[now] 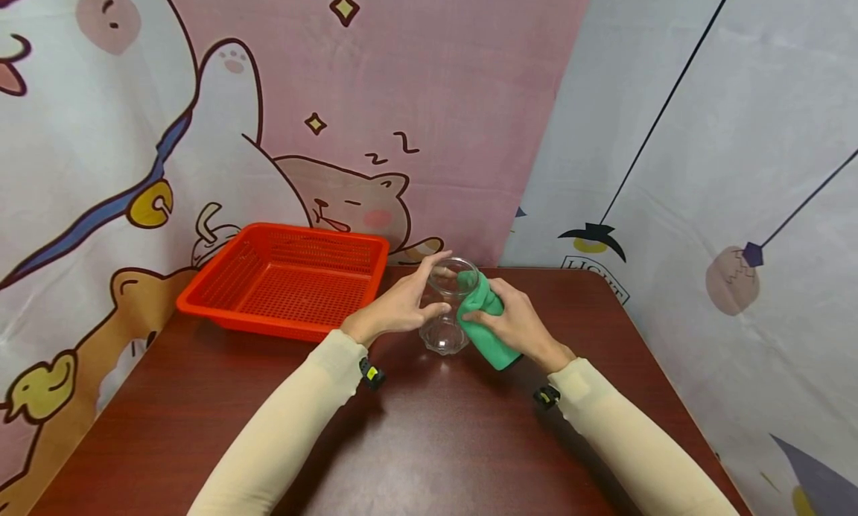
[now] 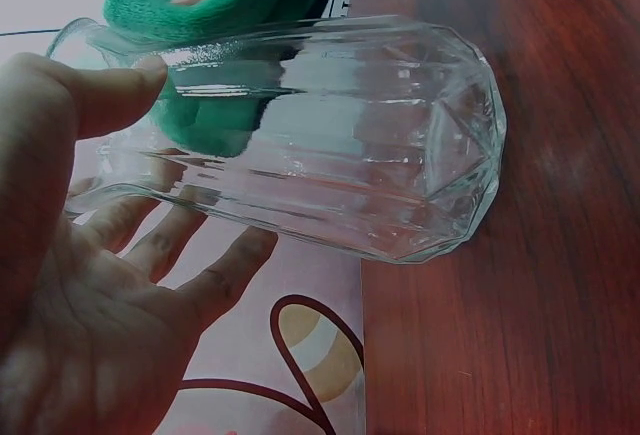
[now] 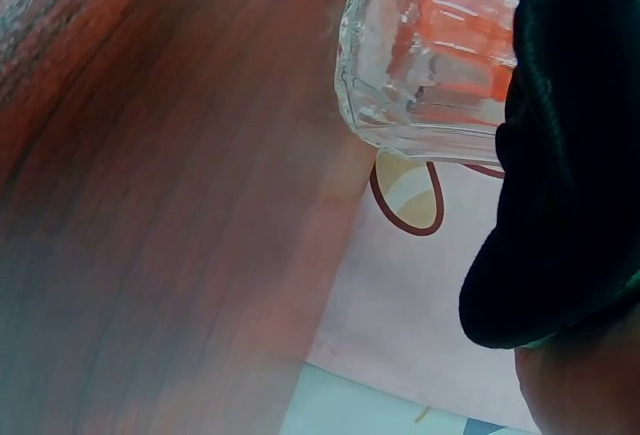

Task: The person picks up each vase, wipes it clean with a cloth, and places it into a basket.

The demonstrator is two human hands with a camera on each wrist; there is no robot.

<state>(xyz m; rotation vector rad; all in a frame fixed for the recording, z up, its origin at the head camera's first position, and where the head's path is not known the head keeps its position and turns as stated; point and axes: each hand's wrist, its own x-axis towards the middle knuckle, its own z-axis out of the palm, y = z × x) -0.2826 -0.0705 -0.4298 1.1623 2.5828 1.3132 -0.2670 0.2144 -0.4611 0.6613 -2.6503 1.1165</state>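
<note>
My left hand holds a clear ribbed glass, tilted with its base just above the dark wooden table. The thumb lies on one side and the fingers on the other. My right hand grips a green cloth and pushes one end of it into the glass's mouth. From the left wrist, the glass lies on its side in my left hand, with the green cloth inside its rim. From the right wrist, the glass's base shows beside the dark, shadowed cloth.
A red plastic basket with nothing in it stands at the table's back left, close to my left hand. Cartoon-printed fabric walls close in the table at the back and right. The table's right edge runs just beyond my right forearm.
</note>
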